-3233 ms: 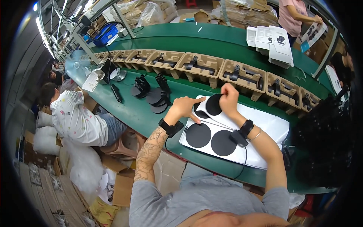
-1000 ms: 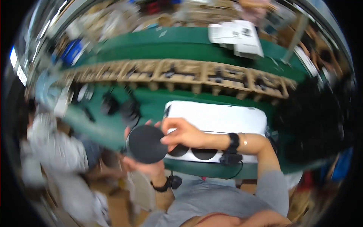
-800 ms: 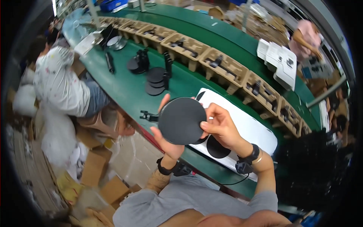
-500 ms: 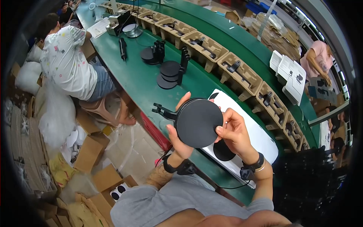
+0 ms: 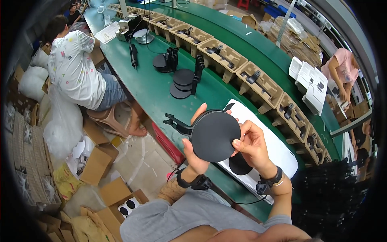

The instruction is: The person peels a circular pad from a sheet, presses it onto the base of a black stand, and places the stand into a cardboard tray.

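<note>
In front of me is a round black stand base (image 5: 201, 114) with a hinged arm (image 5: 177, 124) sticking out at its left. My left hand (image 5: 196, 156) grips the base from behind and below, its thumb by the near left edge. A flat round black pad (image 5: 215, 137) covers the base's face, with a thin rim of the base showing at the upper left. My right hand (image 5: 254, 147) pinches the pad's right edge between thumb and fingers. Under my hands lies a white sheet (image 5: 278, 151) bearing round black pads (image 5: 240, 164), partly hidden.
Beyond my hands, stacked black stand bases (image 5: 182, 82) stand on the green table (image 5: 149, 94), near a black electric screwdriver (image 5: 133, 55). Cardboard pulp trays (image 5: 260, 86) with black parts line the far side. A co-worker (image 5: 76, 68) sits at the left; another person (image 5: 342, 72) is across.
My view has shifted slightly, so the whole scene sits a little lower and farther right. Both hands keep nearly the same hold. The person across has moved their arms.
</note>
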A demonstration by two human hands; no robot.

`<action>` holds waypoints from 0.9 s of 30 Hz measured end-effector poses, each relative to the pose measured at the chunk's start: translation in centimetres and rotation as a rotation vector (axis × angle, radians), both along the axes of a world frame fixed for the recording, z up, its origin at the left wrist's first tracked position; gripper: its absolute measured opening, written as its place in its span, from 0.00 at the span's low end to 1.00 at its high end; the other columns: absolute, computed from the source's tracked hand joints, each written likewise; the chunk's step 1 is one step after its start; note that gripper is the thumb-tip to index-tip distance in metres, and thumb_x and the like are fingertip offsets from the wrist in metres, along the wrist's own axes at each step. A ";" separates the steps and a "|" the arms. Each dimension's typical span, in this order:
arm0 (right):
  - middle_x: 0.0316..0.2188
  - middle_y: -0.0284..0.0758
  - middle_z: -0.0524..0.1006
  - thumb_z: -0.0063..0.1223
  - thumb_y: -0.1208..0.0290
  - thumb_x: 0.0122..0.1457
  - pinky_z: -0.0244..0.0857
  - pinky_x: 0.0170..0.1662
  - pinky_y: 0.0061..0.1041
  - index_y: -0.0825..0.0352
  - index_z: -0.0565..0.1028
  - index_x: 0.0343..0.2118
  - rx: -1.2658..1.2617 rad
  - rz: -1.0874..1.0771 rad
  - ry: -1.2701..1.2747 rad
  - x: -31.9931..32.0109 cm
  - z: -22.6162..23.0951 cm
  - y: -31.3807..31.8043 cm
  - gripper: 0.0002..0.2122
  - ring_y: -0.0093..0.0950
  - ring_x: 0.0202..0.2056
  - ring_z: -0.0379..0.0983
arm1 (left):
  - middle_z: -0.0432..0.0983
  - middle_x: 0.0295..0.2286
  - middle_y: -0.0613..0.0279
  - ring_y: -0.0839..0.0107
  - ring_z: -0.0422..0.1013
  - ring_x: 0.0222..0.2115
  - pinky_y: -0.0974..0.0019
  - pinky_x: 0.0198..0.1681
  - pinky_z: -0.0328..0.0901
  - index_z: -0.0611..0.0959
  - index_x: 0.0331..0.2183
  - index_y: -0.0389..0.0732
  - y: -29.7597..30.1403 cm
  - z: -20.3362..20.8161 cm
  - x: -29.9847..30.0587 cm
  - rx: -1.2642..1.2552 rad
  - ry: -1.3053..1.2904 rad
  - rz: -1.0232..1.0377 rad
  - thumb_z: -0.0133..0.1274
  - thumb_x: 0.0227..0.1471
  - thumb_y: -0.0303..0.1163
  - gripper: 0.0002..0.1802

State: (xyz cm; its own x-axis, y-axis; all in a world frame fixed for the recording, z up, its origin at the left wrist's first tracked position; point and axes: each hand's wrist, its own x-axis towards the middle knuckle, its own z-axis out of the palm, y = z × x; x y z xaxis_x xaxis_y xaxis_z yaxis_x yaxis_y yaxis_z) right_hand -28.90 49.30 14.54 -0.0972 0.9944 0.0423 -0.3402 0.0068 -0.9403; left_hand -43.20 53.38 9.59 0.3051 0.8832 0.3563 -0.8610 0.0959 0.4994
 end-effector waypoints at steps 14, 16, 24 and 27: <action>0.27 0.33 0.73 0.56 0.83 0.54 0.72 0.27 0.17 0.69 0.66 0.27 -0.028 -0.076 -0.113 -1.5 0.7 1.7 0.08 0.21 0.27 0.75 | 0.58 0.52 0.31 0.41 0.65 0.48 0.45 0.50 0.64 0.46 0.63 0.47 1.5 1.2 -1.6 -0.018 0.061 0.015 0.48 0.40 0.51 0.51; 0.26 0.33 0.74 0.57 0.82 0.53 0.72 0.27 0.17 0.70 0.67 0.26 -0.032 -0.115 -0.141 -1.6 0.8 2.1 0.08 0.21 0.25 0.75 | 0.58 0.52 0.32 0.41 0.66 0.48 0.45 0.50 0.64 0.46 0.63 0.47 1.5 1.6 -1.6 0.007 0.100 0.069 0.48 0.39 0.51 0.52; 0.23 0.37 0.77 0.68 0.75 0.44 0.69 0.27 0.20 0.73 0.75 0.30 0.332 -0.407 -0.947 -1.4 1.5 3.1 0.13 0.24 0.24 0.76 | 0.55 0.55 0.36 0.43 0.65 0.50 0.48 0.50 0.65 0.45 0.62 0.44 2.9 2.1 -2.7 0.038 0.118 0.075 0.46 0.39 0.50 0.52; 0.28 0.39 0.78 0.71 0.68 0.40 0.70 0.30 0.23 0.72 0.76 0.34 0.660 -0.549 -1.067 -1.4 2.0 3.8 0.19 0.30 0.30 0.77 | 0.50 0.58 0.39 0.37 0.63 0.50 0.42 0.49 0.65 0.46 0.63 0.47 3.5 3.2 -3.8 -0.099 -0.057 -0.094 0.45 0.40 0.51 0.51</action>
State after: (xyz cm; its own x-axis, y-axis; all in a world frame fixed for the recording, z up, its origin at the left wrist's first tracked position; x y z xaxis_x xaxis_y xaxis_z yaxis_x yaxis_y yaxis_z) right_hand -30.30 53.11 16.57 0.0157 0.7396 0.6729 0.7327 0.4494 -0.5111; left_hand -47.02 56.91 12.81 0.3703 0.8832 0.2877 -0.8724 0.2243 0.4343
